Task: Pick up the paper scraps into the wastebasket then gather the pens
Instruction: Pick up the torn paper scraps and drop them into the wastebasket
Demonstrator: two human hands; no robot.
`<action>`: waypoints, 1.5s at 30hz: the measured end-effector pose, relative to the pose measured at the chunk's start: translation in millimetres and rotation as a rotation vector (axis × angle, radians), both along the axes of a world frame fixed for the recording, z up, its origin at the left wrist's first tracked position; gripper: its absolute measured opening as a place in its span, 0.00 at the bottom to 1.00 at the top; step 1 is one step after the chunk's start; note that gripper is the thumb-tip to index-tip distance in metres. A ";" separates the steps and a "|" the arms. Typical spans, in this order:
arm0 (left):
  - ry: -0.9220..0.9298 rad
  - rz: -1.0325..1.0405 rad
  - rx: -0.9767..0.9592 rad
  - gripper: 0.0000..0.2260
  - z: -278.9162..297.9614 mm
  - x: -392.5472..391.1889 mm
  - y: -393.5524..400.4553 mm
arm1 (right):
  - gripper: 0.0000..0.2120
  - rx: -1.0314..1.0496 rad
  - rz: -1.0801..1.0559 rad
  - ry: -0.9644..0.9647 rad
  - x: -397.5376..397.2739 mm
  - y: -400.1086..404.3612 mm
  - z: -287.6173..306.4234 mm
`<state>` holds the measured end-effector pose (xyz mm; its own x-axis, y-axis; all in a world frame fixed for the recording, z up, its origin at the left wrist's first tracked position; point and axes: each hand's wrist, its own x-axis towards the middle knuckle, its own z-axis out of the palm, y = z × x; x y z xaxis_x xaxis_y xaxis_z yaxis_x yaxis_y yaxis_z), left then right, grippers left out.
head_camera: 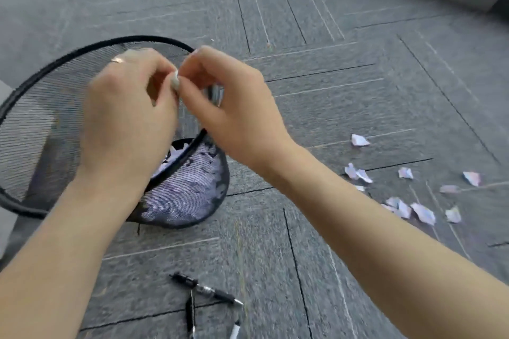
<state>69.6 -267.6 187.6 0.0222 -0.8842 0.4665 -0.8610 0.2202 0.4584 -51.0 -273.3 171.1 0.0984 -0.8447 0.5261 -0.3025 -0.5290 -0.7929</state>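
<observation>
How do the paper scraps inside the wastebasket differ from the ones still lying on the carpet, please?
The scraps in the wastebasket are heaped together at the bottom, seen through black mesh; the scraps on the carpet lie scattered singly or in pairs to the right, in plain view. The basket lot is done with; the carpet lot is not yet picked up. Both are white, crumpled pieces.
</observation>
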 end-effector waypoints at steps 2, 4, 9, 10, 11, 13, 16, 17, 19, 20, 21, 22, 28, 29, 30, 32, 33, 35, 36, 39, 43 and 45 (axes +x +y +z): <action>0.072 -0.100 -0.050 0.08 -6.7 -34.1 5.7 | 0.04 -0.030 -0.110 -0.101 -31.9 15.3 -13.9; 0.088 -0.200 -0.058 0.06 -18.8 -70.6 17.0 | 0.03 0.018 -0.259 -0.113 -76.0 33.2 -44.0; -0.075 -0.489 0.406 0.06 -98.7 -154.2 38.6 | 0.02 0.418 -0.627 0.063 -209.2 91.5 -143.9; -0.124 -0.505 0.520 0.09 -118.3 -168.3 41.7 | 0.02 0.492 -0.686 0.106 -233.1 102.2 -159.3; -0.176 -0.515 0.624 0.13 -137.1 -181.4 44.8 | 0.03 0.564 -0.737 0.151 -255.0 112.1 -172.7; -0.278 -0.522 0.764 0.22 -168.4 -205.9 51.2 | 0.08 0.678 -0.795 0.250 -290.7 129.0 -195.1; -0.419 -0.496 0.864 0.33 -200.8 -236.6 55.8 | 0.13 0.768 -0.763 0.385 -322.5 145.4 -217.9; -0.443 -0.477 0.883 0.35 -207.6 -244.9 55.3 | 0.15 0.778 -0.727 0.422 -328.5 148.5 -223.2; -0.447 -0.439 0.921 0.40 -216.7 -259.5 51.9 | 0.20 0.789 -0.660 0.483 -336.4 151.6 -231.4; -0.439 -0.422 0.938 0.42 -219.2 -266.3 49.4 | 0.23 0.795 -0.639 0.503 -339.3 152.0 -234.2; -0.427 -0.404 0.956 0.44 -221.3 -272.6 46.5 | 0.25 0.798 -0.623 0.520 -341.3 151.9 -236.5; -0.410 -0.386 0.977 0.45 -223.1 -277.9 43.8 | 0.27 0.795 -0.612 0.532 -342.1 151.8 -238.3; -0.388 -0.353 0.996 0.44 -236.8 -305.1 49.4 | 0.26 0.719 -0.659 0.403 -330.5 156.8 -250.0; -0.396 -0.378 0.967 0.42 -239.0 -308.8 55.9 | 0.25 0.703 -0.666 0.374 -326.7 156.7 -250.1; -0.406 -0.411 0.929 0.40 -241.0 -311.1 62.8 | 0.24 0.690 -0.667 0.350 -321.3 155.0 -249.9; -0.416 -0.485 0.829 0.34 -244.5 -314.4 73.0 | 0.21 0.671 -0.651 0.329 -311.8 149.5 -250.4; -0.417 -0.513 0.768 0.30 -246.3 -315.4 75.6 | 0.19 0.662 -0.640 0.330 -308.8 147.0 -250.9; -0.422 -0.531 0.640 0.23 -247.6 -313.4 78.8 | 0.14 0.630 -0.630 0.356 -305.4 143.8 -251.3; -0.424 -0.522 0.579 0.20 -246.7 -310.8 79.1 | 0.12 0.610 -0.627 0.372 -305.0 142.9 -251.5; -0.414 -0.481 0.427 0.16 -242.9 -298.8 73.3 | 0.09 0.578 -0.626 0.377 -307.5 144.7 -252.6; -0.437 -0.425 0.438 0.25 -241.0 -285.1 62.2 | 0.10 0.542 -0.656 0.352 -313.9 145.6 -249.4; -0.513 -0.416 0.529 0.34 -242.8 -280.6 58.3 | 0.10 0.546 -0.702 0.312 -315.1 144.3 -245.0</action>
<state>-210.9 -209.3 -55.2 -0.4551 -0.8781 -0.1474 -0.8867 0.4318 0.1653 -366.1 -129.1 -73.9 -0.4569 -0.8863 0.0756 -0.6518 0.2757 -0.7065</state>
